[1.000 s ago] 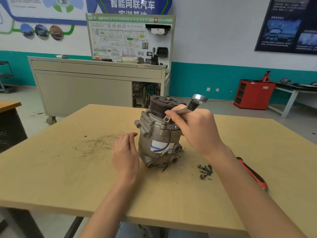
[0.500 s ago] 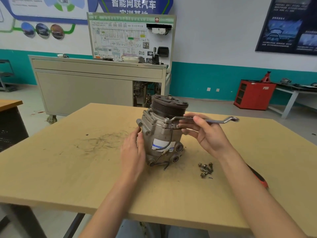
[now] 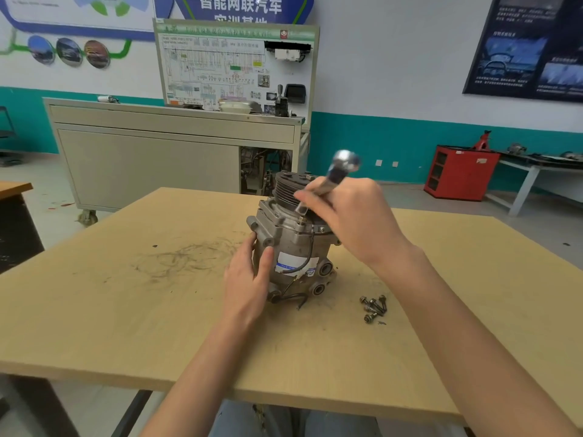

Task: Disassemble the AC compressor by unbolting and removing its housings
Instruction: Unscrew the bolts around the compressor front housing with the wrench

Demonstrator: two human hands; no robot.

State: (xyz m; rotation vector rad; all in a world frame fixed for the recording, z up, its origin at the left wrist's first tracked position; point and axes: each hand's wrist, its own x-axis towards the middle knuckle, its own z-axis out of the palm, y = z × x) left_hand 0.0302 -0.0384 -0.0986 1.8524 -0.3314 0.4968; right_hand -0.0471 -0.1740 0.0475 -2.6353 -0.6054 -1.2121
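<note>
- Compressor (image 3: 293, 247) stood upright mid-table (image 3: 126, 326), well in from every edge; scuffed board stretched left.
- Left hand (image 3: 249, 279) pressed its side, fingers straight; right hand (image 3: 350, 219) gripped a blurred wrench (image 3: 336, 175), lower end unclear.
- Bolts (image 3: 373, 307) lay near, right.

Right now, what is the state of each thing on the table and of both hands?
Compressor: upright, pulley on top.
Wrench: blurred, tilted up in right hand.
Bolts: loose, lying together on table.
Left hand: fingers straight, braced on compressor.
Right hand: grips wrench.
</note>
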